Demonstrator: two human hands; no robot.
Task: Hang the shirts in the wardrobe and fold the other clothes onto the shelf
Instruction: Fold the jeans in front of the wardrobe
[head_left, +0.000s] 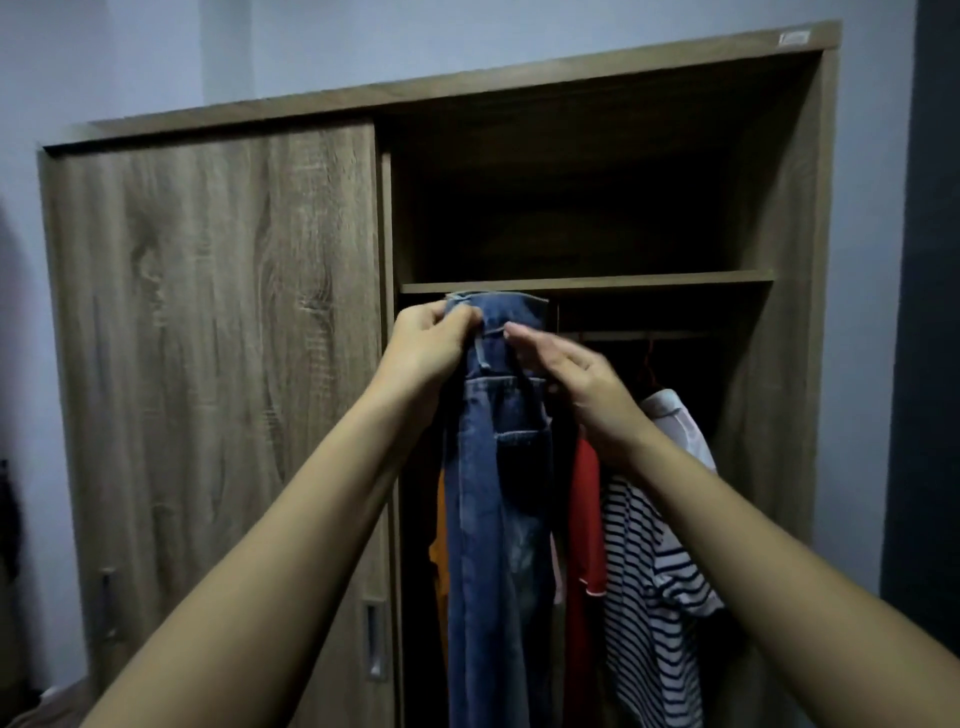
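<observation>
Your left hand pinched the waistband of the blue denim jeans, holding it just below the front edge of the brown wooden shelf in the wood-grain wardrobe. Your right hand reached in with its fingers straight, the tips at the same waistband. The jeans' legs hung straight down. Behind them hung an orange garment, a red shirt, a navy-and-white striped shirt and a white top.
</observation>
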